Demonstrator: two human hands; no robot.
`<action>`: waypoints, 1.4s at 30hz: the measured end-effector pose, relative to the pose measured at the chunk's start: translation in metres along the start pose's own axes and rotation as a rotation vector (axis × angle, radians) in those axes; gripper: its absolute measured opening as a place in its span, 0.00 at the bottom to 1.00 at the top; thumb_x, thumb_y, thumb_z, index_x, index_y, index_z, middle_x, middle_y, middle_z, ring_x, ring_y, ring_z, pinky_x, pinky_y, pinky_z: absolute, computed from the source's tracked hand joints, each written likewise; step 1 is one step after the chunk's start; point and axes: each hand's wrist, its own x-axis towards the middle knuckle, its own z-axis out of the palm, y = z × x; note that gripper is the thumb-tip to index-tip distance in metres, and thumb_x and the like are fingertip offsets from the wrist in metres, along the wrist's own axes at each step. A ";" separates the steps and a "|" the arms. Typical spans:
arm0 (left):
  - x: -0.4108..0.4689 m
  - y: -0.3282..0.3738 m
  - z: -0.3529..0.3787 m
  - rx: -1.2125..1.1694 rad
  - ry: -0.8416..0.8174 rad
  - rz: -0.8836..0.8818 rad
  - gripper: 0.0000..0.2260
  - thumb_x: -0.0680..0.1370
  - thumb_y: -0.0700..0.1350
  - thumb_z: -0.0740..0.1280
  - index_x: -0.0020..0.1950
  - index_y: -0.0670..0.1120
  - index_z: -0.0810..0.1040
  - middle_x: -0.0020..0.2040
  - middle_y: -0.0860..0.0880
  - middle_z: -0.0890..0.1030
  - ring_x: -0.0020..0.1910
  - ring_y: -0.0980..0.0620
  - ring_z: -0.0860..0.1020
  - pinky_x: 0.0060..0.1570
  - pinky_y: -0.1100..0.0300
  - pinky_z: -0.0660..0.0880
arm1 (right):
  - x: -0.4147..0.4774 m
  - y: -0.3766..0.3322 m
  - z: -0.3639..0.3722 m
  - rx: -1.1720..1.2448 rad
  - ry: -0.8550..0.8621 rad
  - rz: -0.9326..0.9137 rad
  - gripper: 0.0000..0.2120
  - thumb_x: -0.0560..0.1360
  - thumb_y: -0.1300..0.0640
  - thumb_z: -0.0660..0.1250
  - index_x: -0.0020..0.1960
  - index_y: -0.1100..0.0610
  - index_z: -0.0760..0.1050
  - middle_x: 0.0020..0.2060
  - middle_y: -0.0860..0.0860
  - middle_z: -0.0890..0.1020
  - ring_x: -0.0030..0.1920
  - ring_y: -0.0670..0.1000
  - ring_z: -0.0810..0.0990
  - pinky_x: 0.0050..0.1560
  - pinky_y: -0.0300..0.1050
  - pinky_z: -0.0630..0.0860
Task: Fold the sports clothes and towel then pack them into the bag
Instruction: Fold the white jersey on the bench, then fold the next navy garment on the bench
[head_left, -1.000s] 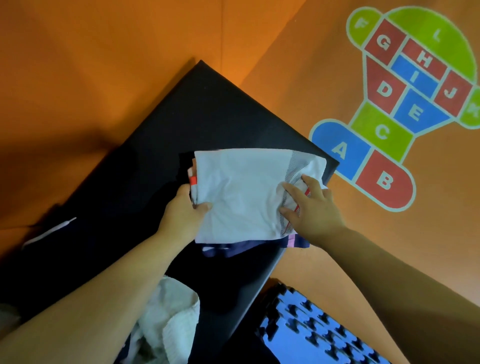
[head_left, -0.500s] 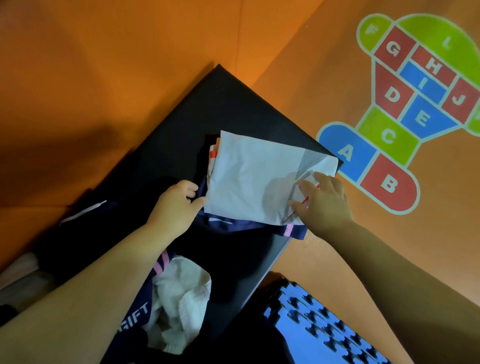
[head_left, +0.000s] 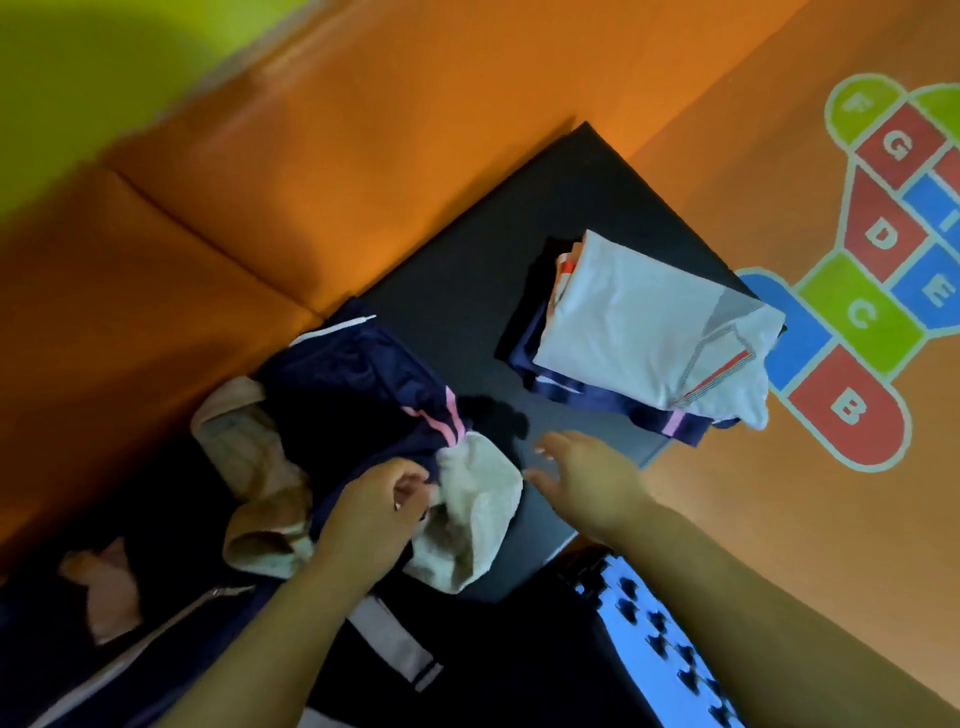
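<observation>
A stack of folded clothes lies on the far right of the black mat (head_left: 571, 208), topped by a folded white shirt (head_left: 639, 327) with a red stripe, over navy garments (head_left: 587, 405). Near me lies a rumpled heap: a navy garment with pink stripes (head_left: 363, 384) and a cream towel (head_left: 478, 499). My left hand (head_left: 374, 514) is shut on the towel where it meets the navy cloth. My right hand (head_left: 587, 478) hovers open just right of the towel, holding nothing.
A dark zipped jacket or bag (head_left: 156, 623) lies at the lower left; I cannot tell which. A blue interlocking foam tile (head_left: 665, 649) sits at the bottom right. Orange floor with a lettered hopscotch print (head_left: 862, 312) lies right of the mat.
Both hands left the folded white shirt on the stack and moved back to the heap. My left hand closed on the towel. The view swung left.
</observation>
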 end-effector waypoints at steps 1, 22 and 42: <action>-0.006 -0.015 -0.004 0.008 0.011 -0.004 0.06 0.76 0.46 0.68 0.52 0.50 0.78 0.48 0.54 0.80 0.48 0.56 0.78 0.53 0.58 0.75 | 0.000 -0.011 0.010 -0.019 -0.037 -0.017 0.19 0.78 0.43 0.60 0.65 0.50 0.70 0.61 0.50 0.76 0.60 0.55 0.74 0.56 0.50 0.74; -0.005 -0.096 -0.051 0.183 -0.240 0.145 0.13 0.76 0.51 0.67 0.59 0.51 0.78 0.50 0.60 0.74 0.49 0.61 0.73 0.56 0.70 0.68 | 0.065 -0.095 0.068 -0.202 0.022 -0.250 0.17 0.75 0.51 0.66 0.63 0.48 0.74 0.68 0.49 0.67 0.67 0.57 0.60 0.65 0.50 0.62; 0.120 -0.089 -0.050 0.104 0.100 -0.077 0.28 0.72 0.49 0.73 0.68 0.47 0.68 0.64 0.44 0.71 0.62 0.45 0.72 0.60 0.53 0.72 | 0.131 -0.075 0.019 0.064 0.163 -0.178 0.26 0.77 0.53 0.65 0.72 0.56 0.63 0.67 0.55 0.70 0.65 0.57 0.71 0.65 0.50 0.69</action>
